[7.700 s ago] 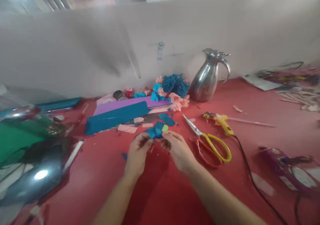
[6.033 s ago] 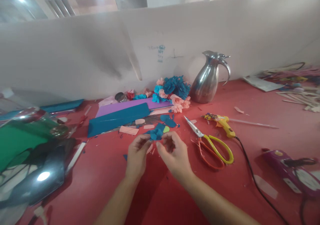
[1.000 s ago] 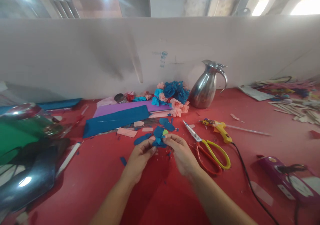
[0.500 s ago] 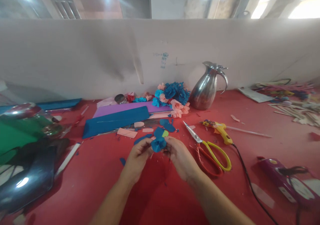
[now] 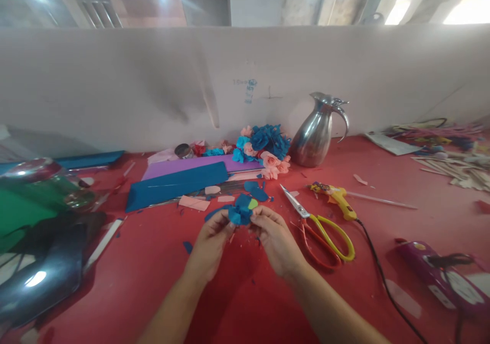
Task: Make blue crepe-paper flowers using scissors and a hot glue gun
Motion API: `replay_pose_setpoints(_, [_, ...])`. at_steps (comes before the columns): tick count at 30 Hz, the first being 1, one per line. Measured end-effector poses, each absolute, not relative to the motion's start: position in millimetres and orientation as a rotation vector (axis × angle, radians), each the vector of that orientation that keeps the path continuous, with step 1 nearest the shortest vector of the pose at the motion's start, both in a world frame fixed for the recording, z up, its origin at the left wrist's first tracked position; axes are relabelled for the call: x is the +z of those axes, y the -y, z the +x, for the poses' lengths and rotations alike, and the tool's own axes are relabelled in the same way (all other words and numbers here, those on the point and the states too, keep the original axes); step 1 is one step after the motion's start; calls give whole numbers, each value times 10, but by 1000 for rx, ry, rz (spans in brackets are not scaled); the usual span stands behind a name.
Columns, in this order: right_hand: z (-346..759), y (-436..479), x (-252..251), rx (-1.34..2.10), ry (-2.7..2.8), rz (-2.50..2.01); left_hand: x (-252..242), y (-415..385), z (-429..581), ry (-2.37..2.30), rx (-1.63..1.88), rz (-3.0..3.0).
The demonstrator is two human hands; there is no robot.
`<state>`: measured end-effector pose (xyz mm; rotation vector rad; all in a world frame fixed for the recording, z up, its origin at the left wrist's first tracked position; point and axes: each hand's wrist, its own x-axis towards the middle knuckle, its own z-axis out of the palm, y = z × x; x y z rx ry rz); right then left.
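1. Head view, materials: the left hand (image 5: 209, 244) pinches the left edge of a crinkly blue paper flower (image 5: 240, 216) btwn thumb & fingers; the right hand (image 5: 279, 242) grips its right side — flower's mid-view, w/ a lime-green round piece (image 5: 253, 204) just behind. Farther back: flat blue sheet (image 5: 178, 183), violet sheet (image 5: 195, 165), ruffled flower bunch (image 5: 271, 142), shiny rounded metal jug (image 5: 314, 134).
2. Head view, surface & room: red tabletop (image 5: 237, 303), smooth, w/ scattered paper scraps; pale wall (image 5: 133, 78) behind, small blue writing on it, bright lights above.
3. Head view, edges & space: red top stretches btwn forearms to the bottom edge of view. Scissors (image 5: 322, 234), blades slightly apart, near right hand — yellow glue gun (image 5: 339, 201) beyond, black cord (image 5: 377, 262) trailing; purple power strip (image 5: 432, 267) far right.
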<state>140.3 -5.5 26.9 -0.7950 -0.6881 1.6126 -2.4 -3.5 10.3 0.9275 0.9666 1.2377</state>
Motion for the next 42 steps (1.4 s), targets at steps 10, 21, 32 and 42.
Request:
replay_pose_setpoints(10, [1354,17,247,1655,603,-689,161,62,63,-938,1270,725])
replay_pose_setpoints(21, [1347,19,243,1664,520,-797,158,97,34,-1119,1229,1014])
replay_pose_setpoints(32, [1354,82,272,1645,611,-719,124,81,24,-1052,1285,1004])
replay_pose_setpoints(42, [1470,86,319,1325,979,-883,122,45,-70,-1105,1307,1020])
